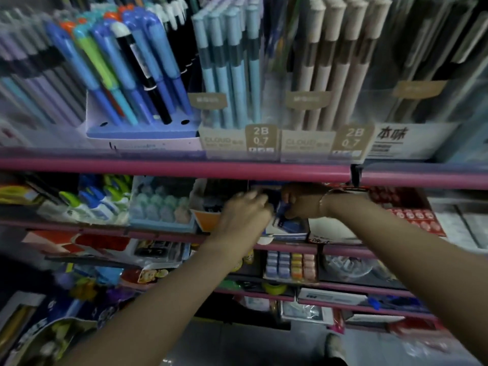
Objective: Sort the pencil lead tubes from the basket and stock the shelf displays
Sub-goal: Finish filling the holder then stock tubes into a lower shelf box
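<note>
Both my hands reach into the second shelf under the pink rail. My left hand [244, 213] has its fingers curled at the front of a blue and white display box [286, 225] of dark blue lead tubes. My right hand [303, 200] comes in from the right and curls its fingers round a dark blue tube [282, 207] at the top of that box. Motion blur hides what the left fingers hold. No basket is in view.
A pink shelf rail [184, 167] runs just above my hands. Above it stand pen displays and 2B 0.7 pencil boxes [261, 140]. An orange box [208, 220] sits left of the lead box, a red and white box [404, 215] right. Lower shelves hold erasers [290, 265].
</note>
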`<control>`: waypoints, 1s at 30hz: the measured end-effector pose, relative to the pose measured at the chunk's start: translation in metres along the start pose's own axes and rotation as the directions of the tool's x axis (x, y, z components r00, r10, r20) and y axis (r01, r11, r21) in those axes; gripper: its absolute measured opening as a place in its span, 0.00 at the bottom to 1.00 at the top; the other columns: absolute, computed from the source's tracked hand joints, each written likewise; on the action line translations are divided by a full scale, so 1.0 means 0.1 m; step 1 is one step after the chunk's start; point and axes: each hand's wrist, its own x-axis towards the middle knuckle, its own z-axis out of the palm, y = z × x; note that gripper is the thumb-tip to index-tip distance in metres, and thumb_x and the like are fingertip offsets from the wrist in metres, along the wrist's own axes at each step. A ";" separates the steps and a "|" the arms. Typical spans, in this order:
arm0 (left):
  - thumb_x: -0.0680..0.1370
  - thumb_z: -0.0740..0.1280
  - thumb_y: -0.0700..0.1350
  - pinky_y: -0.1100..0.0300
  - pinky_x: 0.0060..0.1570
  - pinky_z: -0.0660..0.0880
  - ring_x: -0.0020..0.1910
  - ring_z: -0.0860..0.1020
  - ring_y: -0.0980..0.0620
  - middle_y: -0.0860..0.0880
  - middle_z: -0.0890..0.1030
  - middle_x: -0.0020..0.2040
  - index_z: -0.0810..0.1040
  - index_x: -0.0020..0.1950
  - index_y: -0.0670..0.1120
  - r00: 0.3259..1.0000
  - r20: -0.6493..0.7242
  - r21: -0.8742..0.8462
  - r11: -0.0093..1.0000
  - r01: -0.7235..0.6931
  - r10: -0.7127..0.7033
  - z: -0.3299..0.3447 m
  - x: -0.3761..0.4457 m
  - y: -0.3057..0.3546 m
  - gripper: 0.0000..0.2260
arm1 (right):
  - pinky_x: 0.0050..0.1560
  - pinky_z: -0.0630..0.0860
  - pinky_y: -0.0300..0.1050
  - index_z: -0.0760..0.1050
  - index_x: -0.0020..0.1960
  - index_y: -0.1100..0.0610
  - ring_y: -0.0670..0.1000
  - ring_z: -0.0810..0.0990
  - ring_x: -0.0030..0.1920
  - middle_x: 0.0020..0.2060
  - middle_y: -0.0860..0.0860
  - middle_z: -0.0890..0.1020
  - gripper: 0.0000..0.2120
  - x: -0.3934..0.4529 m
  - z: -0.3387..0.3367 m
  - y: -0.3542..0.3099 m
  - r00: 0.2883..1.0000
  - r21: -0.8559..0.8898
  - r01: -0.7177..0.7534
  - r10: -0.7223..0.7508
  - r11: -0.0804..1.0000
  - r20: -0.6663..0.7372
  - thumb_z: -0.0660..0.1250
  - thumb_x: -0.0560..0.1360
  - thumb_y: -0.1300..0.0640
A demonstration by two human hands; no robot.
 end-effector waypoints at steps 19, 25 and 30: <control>0.74 0.69 0.54 0.57 0.57 0.64 0.53 0.75 0.44 0.47 0.81 0.49 0.81 0.52 0.45 0.930 0.349 -0.054 0.993 -0.106 0.118 0.21 0.44 -0.15 0.14 | 0.50 0.76 0.45 0.77 0.57 0.50 0.58 0.79 0.53 0.53 0.54 0.81 0.14 -0.06 0.29 0.10 0.969 -0.355 -0.085 -0.005 0.931 -0.245 0.64 0.74 0.48; 0.75 0.69 0.46 0.58 0.56 0.69 0.58 0.73 0.45 0.48 0.80 0.57 0.79 0.60 0.50 0.929 0.344 -0.208 0.976 -0.070 0.140 0.17 0.40 -0.21 0.14 | 0.49 0.74 0.42 0.78 0.54 0.48 0.55 0.80 0.52 0.52 0.50 0.81 0.17 -0.07 0.34 0.07 0.978 -0.355 -0.135 0.065 0.925 -0.200 0.62 0.72 0.40; 0.73 0.68 0.44 0.59 0.51 0.70 0.53 0.76 0.44 0.47 0.81 0.48 0.83 0.51 0.47 0.934 0.339 -0.142 0.988 -0.064 0.110 0.18 0.41 -0.16 0.08 | 0.52 0.75 0.44 0.78 0.56 0.46 0.54 0.80 0.53 0.56 0.49 0.80 0.15 -0.05 0.31 0.02 0.981 -0.367 -0.146 0.086 0.919 -0.176 0.63 0.73 0.42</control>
